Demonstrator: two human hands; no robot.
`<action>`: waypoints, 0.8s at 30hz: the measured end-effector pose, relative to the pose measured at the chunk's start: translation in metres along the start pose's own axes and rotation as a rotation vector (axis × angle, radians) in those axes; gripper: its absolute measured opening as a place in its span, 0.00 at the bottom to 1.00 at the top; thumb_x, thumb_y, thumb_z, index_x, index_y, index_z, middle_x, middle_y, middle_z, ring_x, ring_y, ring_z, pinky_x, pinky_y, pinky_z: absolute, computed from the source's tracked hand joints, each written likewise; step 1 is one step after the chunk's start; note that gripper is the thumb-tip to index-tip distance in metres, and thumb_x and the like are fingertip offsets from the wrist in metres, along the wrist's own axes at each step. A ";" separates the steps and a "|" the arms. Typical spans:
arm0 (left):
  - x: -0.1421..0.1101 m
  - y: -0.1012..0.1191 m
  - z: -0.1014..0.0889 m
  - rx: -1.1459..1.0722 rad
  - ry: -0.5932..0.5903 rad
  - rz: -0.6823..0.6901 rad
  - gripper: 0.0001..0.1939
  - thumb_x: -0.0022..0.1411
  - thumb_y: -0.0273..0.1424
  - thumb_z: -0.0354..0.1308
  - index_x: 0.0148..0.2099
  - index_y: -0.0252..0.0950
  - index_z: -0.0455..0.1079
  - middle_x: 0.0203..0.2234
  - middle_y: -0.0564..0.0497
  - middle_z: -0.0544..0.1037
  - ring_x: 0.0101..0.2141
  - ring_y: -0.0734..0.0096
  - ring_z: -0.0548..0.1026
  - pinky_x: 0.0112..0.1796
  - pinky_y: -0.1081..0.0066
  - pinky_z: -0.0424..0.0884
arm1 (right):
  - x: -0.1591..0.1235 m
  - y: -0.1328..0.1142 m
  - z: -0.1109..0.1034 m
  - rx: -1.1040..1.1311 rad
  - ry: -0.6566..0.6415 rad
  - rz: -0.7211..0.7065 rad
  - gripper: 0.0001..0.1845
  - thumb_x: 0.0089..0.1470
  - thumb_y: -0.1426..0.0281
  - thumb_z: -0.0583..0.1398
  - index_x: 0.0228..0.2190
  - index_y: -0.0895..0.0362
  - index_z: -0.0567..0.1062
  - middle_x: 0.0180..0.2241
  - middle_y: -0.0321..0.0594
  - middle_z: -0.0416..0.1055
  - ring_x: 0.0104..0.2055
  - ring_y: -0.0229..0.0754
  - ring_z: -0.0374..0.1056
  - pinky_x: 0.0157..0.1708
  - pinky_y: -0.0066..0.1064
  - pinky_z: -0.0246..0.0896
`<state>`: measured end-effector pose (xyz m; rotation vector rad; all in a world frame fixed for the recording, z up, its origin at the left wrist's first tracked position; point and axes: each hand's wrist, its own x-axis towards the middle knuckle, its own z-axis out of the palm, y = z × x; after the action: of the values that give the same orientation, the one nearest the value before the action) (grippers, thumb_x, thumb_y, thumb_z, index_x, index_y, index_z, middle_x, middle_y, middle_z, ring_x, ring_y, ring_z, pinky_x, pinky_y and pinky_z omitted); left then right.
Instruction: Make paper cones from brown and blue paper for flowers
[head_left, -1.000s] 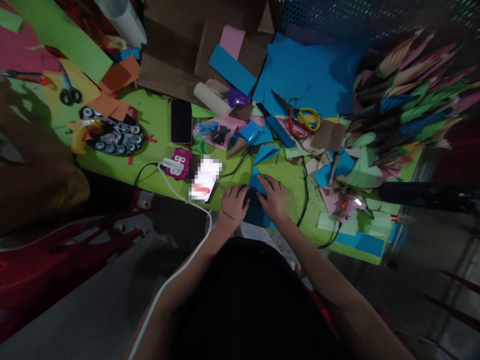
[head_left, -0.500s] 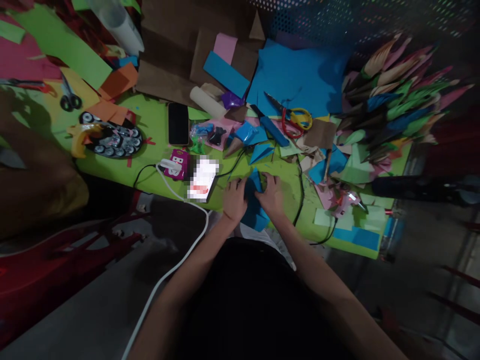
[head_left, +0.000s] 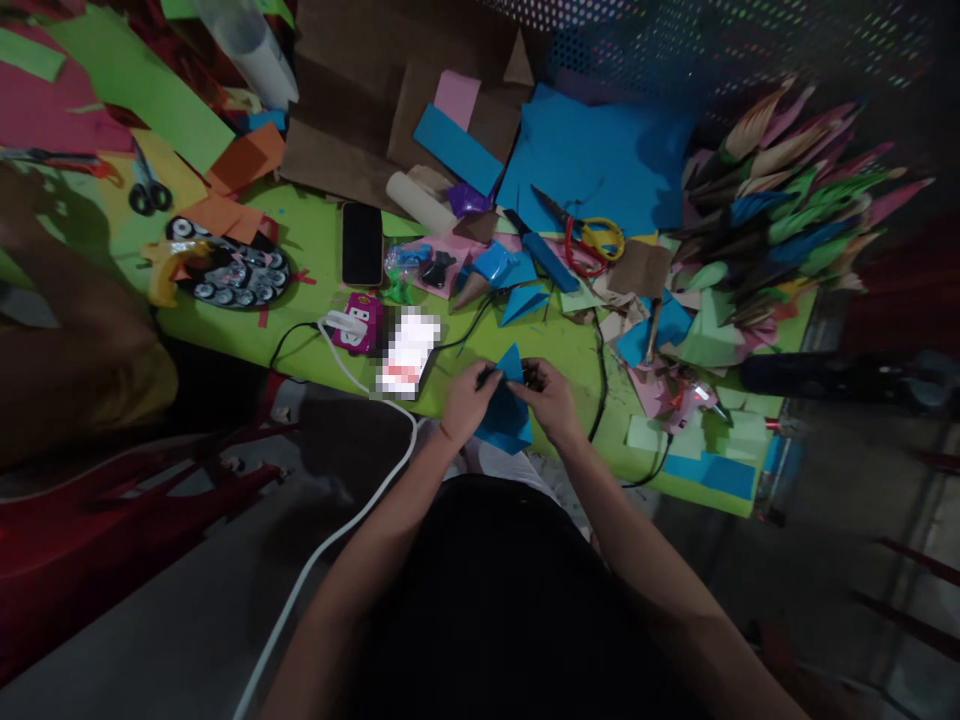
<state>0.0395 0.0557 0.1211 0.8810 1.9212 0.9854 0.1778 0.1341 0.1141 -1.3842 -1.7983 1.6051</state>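
Observation:
A folded piece of blue paper [head_left: 510, 415], pointed at its far end, is held between my two hands at the table's front edge. On its left side my left hand [head_left: 470, 396] is closed on the paper, thumb on top. My right hand [head_left: 550, 398] pinches the right side near the point, fingers curled beneath. Beyond my hands lies a small folded blue paper piece [head_left: 523, 302]. To the left of my hands a phone with a bright screen [head_left: 409, 352] rests on the green tabletop [head_left: 469, 345].
Red and yellow scissors [head_left: 589, 245] lie on scraps beside a large blue sheet [head_left: 600, 150]. A pink glue gun [head_left: 686, 400] and a pile of paper cones [head_left: 787, 200] are at right. A purple socket block [head_left: 356, 322] sits left. Another person's arm [head_left: 82, 270] shows far left.
My hands have shifted slightly on the blue paper, and its upper part looks wider and more pointed now. The left thumb has come onto the paper. The view has moved a little.

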 end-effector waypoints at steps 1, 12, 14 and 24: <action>-0.002 0.003 -0.001 -0.025 -0.002 -0.008 0.06 0.68 0.32 0.57 0.40 0.39 0.75 0.34 0.51 0.81 0.35 0.67 0.78 0.38 0.69 0.72 | 0.000 -0.004 -0.002 0.009 0.006 -0.014 0.18 0.46 0.58 0.67 0.39 0.53 0.75 0.28 0.34 0.72 0.27 0.40 0.64 0.29 0.33 0.61; -0.016 0.024 -0.006 -0.002 -0.029 0.078 0.08 0.66 0.29 0.57 0.33 0.37 0.73 0.27 0.52 0.77 0.30 0.70 0.73 0.34 0.70 0.65 | 0.002 -0.041 -0.008 0.094 0.099 -0.069 0.14 0.46 0.57 0.68 0.26 0.54 0.75 0.24 0.34 0.71 0.28 0.39 0.64 0.32 0.33 0.61; -0.017 0.025 -0.006 0.009 -0.024 0.078 0.08 0.66 0.29 0.58 0.33 0.37 0.73 0.28 0.52 0.77 0.31 0.70 0.73 0.34 0.70 0.65 | 0.001 -0.041 -0.009 0.118 0.088 -0.048 0.15 0.46 0.56 0.68 0.27 0.54 0.76 0.24 0.34 0.71 0.29 0.40 0.64 0.31 0.33 0.61; -0.018 0.029 -0.004 0.026 -0.052 0.076 0.08 0.66 0.30 0.57 0.33 0.38 0.73 0.28 0.51 0.78 0.31 0.69 0.75 0.36 0.69 0.68 | 0.001 -0.035 -0.009 0.177 0.110 -0.005 0.14 0.50 0.54 0.65 0.29 0.51 0.76 0.29 0.38 0.75 0.35 0.45 0.72 0.37 0.37 0.67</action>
<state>0.0506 0.0528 0.1533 0.9918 1.8721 0.9744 0.1698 0.1442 0.1475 -1.3579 -1.5553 1.6096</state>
